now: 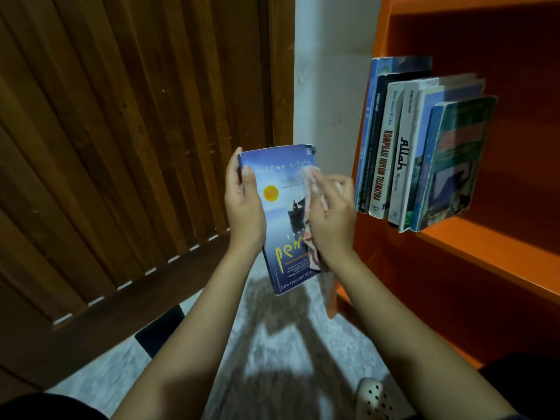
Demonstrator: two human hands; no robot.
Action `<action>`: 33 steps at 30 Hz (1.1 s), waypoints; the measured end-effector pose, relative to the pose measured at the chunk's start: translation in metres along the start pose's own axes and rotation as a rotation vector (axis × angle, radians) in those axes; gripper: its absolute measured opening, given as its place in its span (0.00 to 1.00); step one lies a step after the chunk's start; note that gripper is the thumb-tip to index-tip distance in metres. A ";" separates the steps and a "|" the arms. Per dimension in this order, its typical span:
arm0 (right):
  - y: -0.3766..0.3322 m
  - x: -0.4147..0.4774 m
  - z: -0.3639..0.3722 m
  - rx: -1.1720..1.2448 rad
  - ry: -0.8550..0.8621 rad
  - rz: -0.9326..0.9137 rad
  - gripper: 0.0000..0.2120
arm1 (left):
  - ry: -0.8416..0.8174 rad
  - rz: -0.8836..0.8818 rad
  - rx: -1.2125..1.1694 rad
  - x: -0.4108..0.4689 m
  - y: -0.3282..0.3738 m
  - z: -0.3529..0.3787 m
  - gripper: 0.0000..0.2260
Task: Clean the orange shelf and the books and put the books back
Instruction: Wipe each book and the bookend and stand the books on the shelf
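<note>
Book in hand: blue paperback (281, 213), held in front of you, just left of the orange shelf (500, 253) and off its board.

Handling, as a judgement: light, thin and bendy. The soft cover will flex under pressure, so support it from behind. The corners look worn (top right one frayed), so wipe outward and don't snag them.

Grip: your left hand (242, 207) clasps the spine edge, thumb across the front. Your right hand (331, 219) bunches a pale cloth (310, 180) and presses it on the cover's right side.

Look: blue sky-and-water cover, an orange sun disc, yellow lettering low down, partly hidden.

The row of books (403, 153) stands upright on the shelf, overhanging its front edge.
</note>
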State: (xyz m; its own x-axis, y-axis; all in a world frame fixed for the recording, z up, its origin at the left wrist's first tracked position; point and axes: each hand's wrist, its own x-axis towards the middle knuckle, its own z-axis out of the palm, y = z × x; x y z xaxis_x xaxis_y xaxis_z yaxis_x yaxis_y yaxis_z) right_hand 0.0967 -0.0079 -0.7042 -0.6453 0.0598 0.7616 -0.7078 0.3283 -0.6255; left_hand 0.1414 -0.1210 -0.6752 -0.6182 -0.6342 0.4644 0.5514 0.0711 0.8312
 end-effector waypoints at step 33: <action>-0.032 -0.042 -0.037 -0.003 -0.190 -0.015 0.16 | 0.198 -0.066 -0.130 -0.006 0.035 -0.029 0.20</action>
State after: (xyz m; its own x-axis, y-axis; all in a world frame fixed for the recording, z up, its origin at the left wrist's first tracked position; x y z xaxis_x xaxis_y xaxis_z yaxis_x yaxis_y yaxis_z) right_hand 0.1568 0.0139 -0.7098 -0.6773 -0.1241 0.7251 -0.7173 0.3304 -0.6134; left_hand 0.1812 -0.1371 -0.6581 -0.5408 -0.7734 0.3309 0.5887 -0.0670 0.8056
